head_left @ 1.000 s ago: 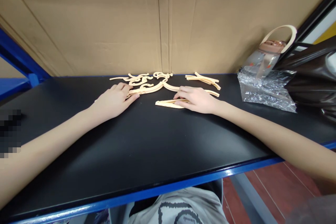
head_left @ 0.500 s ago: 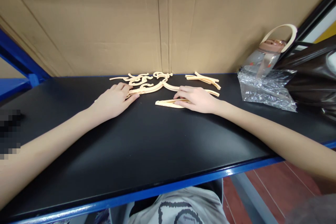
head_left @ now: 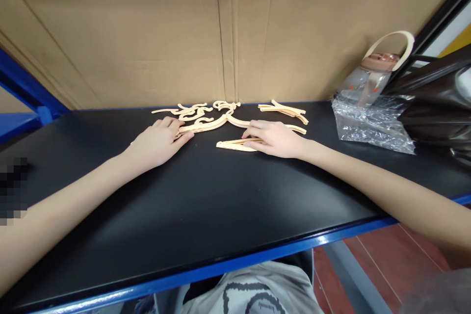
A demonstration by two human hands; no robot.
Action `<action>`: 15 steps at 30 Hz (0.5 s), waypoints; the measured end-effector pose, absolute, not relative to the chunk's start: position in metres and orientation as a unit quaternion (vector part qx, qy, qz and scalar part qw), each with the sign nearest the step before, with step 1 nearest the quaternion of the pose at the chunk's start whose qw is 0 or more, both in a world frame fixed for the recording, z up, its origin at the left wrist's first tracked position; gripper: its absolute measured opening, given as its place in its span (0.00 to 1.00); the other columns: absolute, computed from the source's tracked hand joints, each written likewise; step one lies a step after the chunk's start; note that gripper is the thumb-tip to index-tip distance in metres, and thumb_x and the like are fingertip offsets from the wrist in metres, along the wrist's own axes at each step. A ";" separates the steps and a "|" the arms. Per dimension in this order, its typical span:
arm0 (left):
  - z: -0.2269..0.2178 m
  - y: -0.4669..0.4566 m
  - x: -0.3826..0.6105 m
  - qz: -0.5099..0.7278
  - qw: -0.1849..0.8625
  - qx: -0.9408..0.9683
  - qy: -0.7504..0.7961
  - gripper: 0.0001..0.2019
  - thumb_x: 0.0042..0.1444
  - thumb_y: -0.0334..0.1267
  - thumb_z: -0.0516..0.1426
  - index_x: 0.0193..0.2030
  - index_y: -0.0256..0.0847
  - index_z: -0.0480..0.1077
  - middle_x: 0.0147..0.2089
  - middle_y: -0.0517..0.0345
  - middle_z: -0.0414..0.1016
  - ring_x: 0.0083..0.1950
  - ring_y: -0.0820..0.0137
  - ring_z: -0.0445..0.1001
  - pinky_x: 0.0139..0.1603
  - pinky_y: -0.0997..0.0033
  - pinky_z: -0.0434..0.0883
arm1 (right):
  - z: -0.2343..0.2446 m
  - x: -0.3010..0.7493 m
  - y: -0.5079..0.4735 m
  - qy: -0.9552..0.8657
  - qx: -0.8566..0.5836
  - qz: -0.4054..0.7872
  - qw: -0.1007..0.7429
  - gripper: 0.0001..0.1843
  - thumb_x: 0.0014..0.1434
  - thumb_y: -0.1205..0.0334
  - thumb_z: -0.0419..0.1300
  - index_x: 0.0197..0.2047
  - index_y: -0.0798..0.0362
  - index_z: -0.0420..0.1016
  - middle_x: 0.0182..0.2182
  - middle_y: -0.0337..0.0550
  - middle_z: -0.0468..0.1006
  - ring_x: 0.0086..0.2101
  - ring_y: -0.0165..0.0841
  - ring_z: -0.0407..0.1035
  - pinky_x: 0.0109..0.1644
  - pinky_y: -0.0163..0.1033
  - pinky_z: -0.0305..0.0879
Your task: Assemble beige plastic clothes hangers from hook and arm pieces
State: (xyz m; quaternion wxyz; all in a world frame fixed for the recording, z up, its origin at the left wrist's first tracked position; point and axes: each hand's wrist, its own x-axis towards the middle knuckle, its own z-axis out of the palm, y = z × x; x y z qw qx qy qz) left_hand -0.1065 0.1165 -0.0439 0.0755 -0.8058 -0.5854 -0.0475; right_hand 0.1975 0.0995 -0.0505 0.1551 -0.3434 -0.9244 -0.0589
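Observation:
A cream plastic clothes hanger (head_left: 213,123) lies flat on the black tabletop, its hook pointing to the back and its two arms spreading left and right. My left hand (head_left: 158,138) is closed around the end of the hanger's left arm, thumb at the front. In front of the right arm is a loose, narrow hanger arm piece (head_left: 235,145), with a slot along it. My right hand (head_left: 274,138) has its fingers curled onto that piece, covering its right end. The right hand also hides part of the hanger's right arm behind it.
Several loose cream hooks (head_left: 195,110) lie behind my left hand. More hanger arms (head_left: 283,109) are piled at the back right. A clear bottle (head_left: 375,76) with a handle and a crumpled plastic bag (head_left: 371,125) stand at the right. Cardboard (head_left: 154,34) walls off the back.
Both hands keep the same hold on the same pieces. Only the whole view has shifted very slightly.

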 end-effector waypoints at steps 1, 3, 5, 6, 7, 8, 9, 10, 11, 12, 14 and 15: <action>-0.044 0.117 -0.107 -0.049 0.076 -0.806 -0.585 0.31 0.61 0.54 0.38 0.58 0.32 0.63 0.57 0.39 0.66 0.60 0.49 0.65 0.59 0.51 0.64 | -0.051 0.197 0.099 -0.925 -0.343 -0.059 0.155 0.19 0.68 0.52 0.46 0.46 0.53 0.73 0.42 0.45 0.74 0.41 0.35 0.70 0.38 0.37 0.59; -0.045 0.118 -0.107 -0.052 0.076 -0.807 -0.583 0.31 0.61 0.54 0.39 0.57 0.32 0.63 0.57 0.39 0.66 0.60 0.49 0.65 0.58 0.51 0.65 | -0.051 0.198 0.100 -0.925 -0.342 -0.058 0.155 0.19 0.68 0.52 0.46 0.46 0.53 0.73 0.42 0.45 0.74 0.41 0.36 0.70 0.38 0.37 0.59; -0.046 0.119 -0.107 -0.053 0.075 -0.808 -0.582 0.31 0.61 0.54 0.39 0.57 0.32 0.63 0.57 0.39 0.66 0.59 0.49 0.65 0.57 0.51 0.65 | -0.051 0.198 0.100 -0.925 -0.342 -0.058 0.155 0.19 0.68 0.51 0.46 0.46 0.53 0.73 0.42 0.45 0.74 0.41 0.36 0.70 0.38 0.37 0.59; -0.046 0.119 -0.107 -0.053 0.075 -0.808 -0.582 0.31 0.60 0.54 0.39 0.57 0.32 0.63 0.57 0.39 0.66 0.59 0.49 0.65 0.57 0.51 0.65 | -0.051 0.198 0.100 -0.925 -0.342 -0.058 0.156 0.19 0.68 0.51 0.46 0.46 0.53 0.73 0.42 0.45 0.74 0.41 0.36 0.70 0.38 0.37 0.59; -0.046 0.119 -0.108 -0.053 0.075 -0.809 -0.581 0.31 0.60 0.54 0.39 0.57 0.32 0.64 0.56 0.39 0.66 0.59 0.49 0.65 0.57 0.51 0.65 | -0.051 0.198 0.100 -0.925 -0.343 -0.058 0.156 0.19 0.68 0.51 0.46 0.46 0.53 0.73 0.42 0.45 0.74 0.41 0.36 0.70 0.38 0.37 0.59; -0.046 0.119 -0.108 -0.053 0.075 -0.809 -0.580 0.31 0.60 0.55 0.39 0.57 0.32 0.64 0.56 0.39 0.66 0.59 0.49 0.65 0.57 0.51 0.65 | -0.051 0.198 0.100 -0.924 -0.343 -0.059 0.157 0.19 0.68 0.51 0.46 0.46 0.53 0.73 0.42 0.45 0.74 0.41 0.35 0.70 0.38 0.37 0.59; -0.046 0.119 -0.108 -0.054 0.075 -0.809 -0.580 0.31 0.60 0.55 0.39 0.57 0.32 0.64 0.56 0.39 0.66 0.59 0.49 0.65 0.57 0.51 0.65 | -0.051 0.198 0.100 -0.924 -0.343 -0.060 0.157 0.19 0.68 0.52 0.46 0.46 0.53 0.73 0.42 0.45 0.74 0.41 0.35 0.70 0.38 0.37 0.59; -0.046 0.119 -0.108 -0.054 0.074 -0.809 -0.580 0.31 0.60 0.55 0.38 0.57 0.32 0.64 0.56 0.39 0.66 0.59 0.49 0.65 0.57 0.51 0.65 | -0.051 0.198 0.100 -0.924 -0.342 -0.061 0.157 0.19 0.68 0.52 0.46 0.46 0.54 0.73 0.42 0.45 0.74 0.41 0.35 0.70 0.38 0.37 0.59; -0.046 0.118 -0.108 -0.055 0.074 -0.809 -0.581 0.31 0.60 0.55 0.38 0.57 0.32 0.64 0.56 0.39 0.66 0.59 0.49 0.65 0.58 0.51 0.65 | -0.051 0.198 0.101 -0.925 -0.341 -0.063 0.157 0.19 0.68 0.52 0.46 0.46 0.54 0.73 0.42 0.45 0.74 0.41 0.35 0.70 0.38 0.37 0.59; -0.046 0.118 -0.108 -0.055 0.074 -0.809 -0.581 0.32 0.60 0.55 0.38 0.57 0.32 0.63 0.56 0.39 0.66 0.59 0.49 0.66 0.58 0.51 0.65 | -0.051 0.198 0.101 -0.925 -0.341 -0.064 0.158 0.19 0.68 0.52 0.46 0.46 0.54 0.73 0.42 0.45 0.74 0.41 0.35 0.70 0.38 0.37 0.59; -0.045 0.118 -0.108 -0.052 0.075 -0.808 -0.582 0.32 0.60 0.55 0.39 0.57 0.31 0.63 0.56 0.40 0.66 0.59 0.49 0.65 0.58 0.52 0.65 | -0.051 0.198 0.100 -0.925 -0.339 -0.063 0.159 0.19 0.68 0.51 0.46 0.46 0.53 0.73 0.42 0.45 0.74 0.41 0.36 0.70 0.38 0.37 0.59; -0.045 0.118 -0.107 -0.051 0.076 -0.808 -0.582 0.32 0.60 0.55 0.39 0.57 0.31 0.63 0.56 0.39 0.66 0.59 0.50 0.65 0.58 0.52 0.65 | -0.051 0.198 0.100 -0.925 -0.339 -0.062 0.159 0.19 0.68 0.51 0.46 0.45 0.53 0.73 0.42 0.45 0.74 0.42 0.36 0.70 0.38 0.37 0.59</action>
